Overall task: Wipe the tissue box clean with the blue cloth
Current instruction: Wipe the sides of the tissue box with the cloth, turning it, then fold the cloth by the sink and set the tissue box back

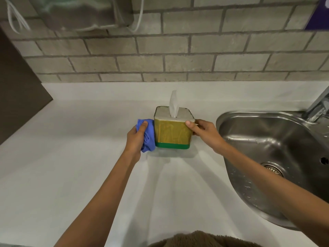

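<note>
A cube-shaped tissue box point(171, 132), gold with a green band at its base, stands upright on the white counter point(80, 157). A white tissue point(173, 104) sticks up from its top. My left hand point(137, 138) grips a bunched blue cloth point(147, 136) and presses it against the box's left side. My right hand point(204, 132) holds the box at its upper right corner, thumb on the front edge.
A steel sink point(276, 157) with a drain lies just right of the box, its tap point(318, 106) at the far right. A grey brick wall point(178, 50) backs the counter. A dark panel point(17, 86) stands at the left.
</note>
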